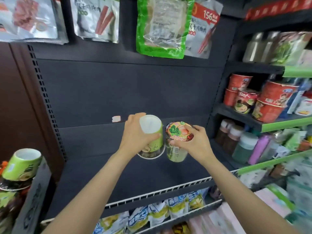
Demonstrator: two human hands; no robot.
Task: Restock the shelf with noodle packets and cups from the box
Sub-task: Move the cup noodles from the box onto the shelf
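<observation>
Both hands are busy on the dark shelf (118,166): the left hand (135,137) wraps round an upside-down green noodle cup (152,132), its white base facing up and its rim on the shelf, while the right hand (190,141) grasps a second cup (177,141) by its printed lid, just at three o'clock of the first and touching it. Packing them close likely starts a tidy row. More cups wait in the box (32,196) at eight o'clock.
</observation>
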